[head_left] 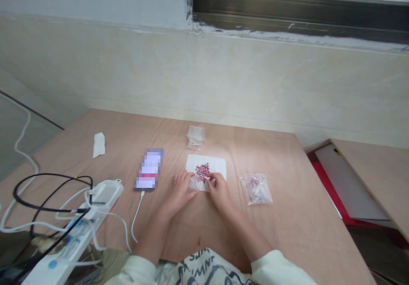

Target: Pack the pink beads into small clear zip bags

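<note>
On the table lies a white sheet point(220, 164) with a cluster of small pink beads point(202, 171) and some dark bits on it. A thin red cord point(196, 182) curves beside the beads toward the lower left. My left hand point(182, 191) rests at the sheet's left edge, thumb and fingers apart, with nothing visible in it. At the cluster's right side, my right hand point(220, 189) has thumb and fingertips pinched together; whatever they hold is too small to make out. A clear plastic bag point(256, 189) with pink pieces inside lies to the right of that hand.
Left of the sheet lies a phone point(148, 170) with a white charging cable point(137, 217). A power strip point(107, 193) with tangled cords fills the lower left. Another clear bag point(196, 136) is behind the sheet, and a white tissue point(99, 144) lies far left.
</note>
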